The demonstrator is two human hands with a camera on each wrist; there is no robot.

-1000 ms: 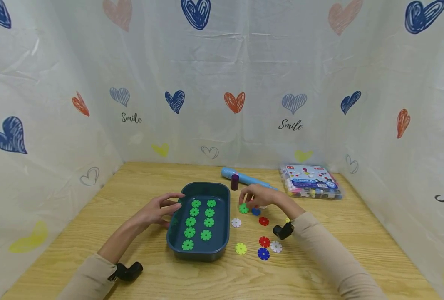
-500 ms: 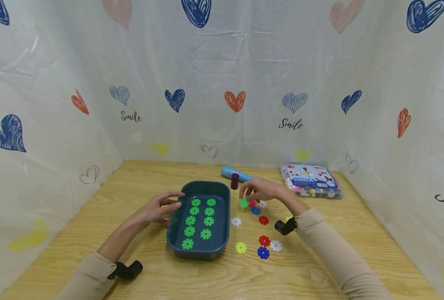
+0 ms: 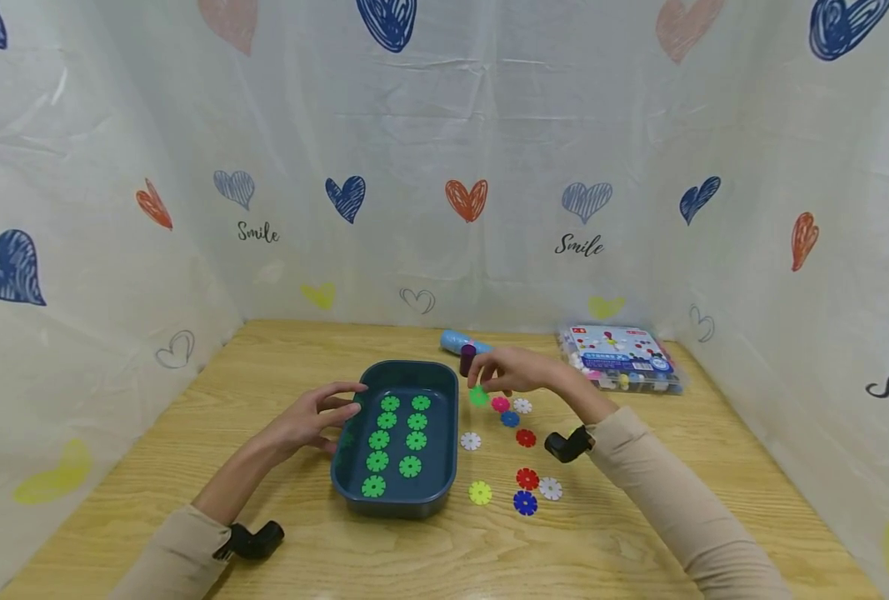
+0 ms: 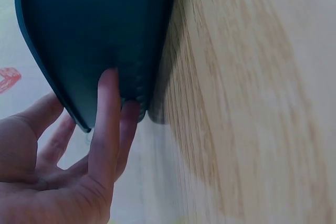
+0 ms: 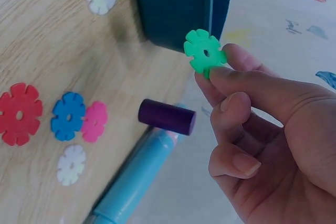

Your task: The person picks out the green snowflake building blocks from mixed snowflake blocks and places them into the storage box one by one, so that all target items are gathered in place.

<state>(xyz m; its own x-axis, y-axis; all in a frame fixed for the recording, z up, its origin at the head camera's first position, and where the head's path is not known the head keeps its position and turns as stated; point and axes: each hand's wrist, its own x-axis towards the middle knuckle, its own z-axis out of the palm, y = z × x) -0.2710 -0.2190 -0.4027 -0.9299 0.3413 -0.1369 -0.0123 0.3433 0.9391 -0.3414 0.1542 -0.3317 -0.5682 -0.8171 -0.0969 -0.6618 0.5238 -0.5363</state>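
Note:
My right hand (image 3: 515, 371) pinches a green snowflake disc (image 5: 205, 52) between thumb and forefinger, with its other fingers curled. It is above the table, just right of the dark blue-green tray (image 3: 455, 417). Inside the tray lie two columns of green discs (image 3: 377, 461). My left hand (image 3: 317, 419) rests at the tray's left side, its fingers spread. In the left wrist view, fairly straight fingers (image 4: 106, 114) lie against the outer wall while others reach behind the rim. Pink (image 3: 500, 404), white (image 3: 522, 406) and blue (image 3: 510, 419) discs lie close to my right hand.
Red (image 3: 526, 437), yellow (image 3: 480, 493) and dark blue (image 3: 525, 502) discs lie right of the tray, among white ones. A purple cylinder (image 3: 467, 360) stands by a light blue tube (image 3: 455, 342) at the back. A clear box (image 3: 620, 358) sits back right. A heart-printed curtain surrounds the table.
My right hand has lifted the green disc and carried it up and slightly left, toward the tray. The pink disc has come into view. My left hand stays at the tray.

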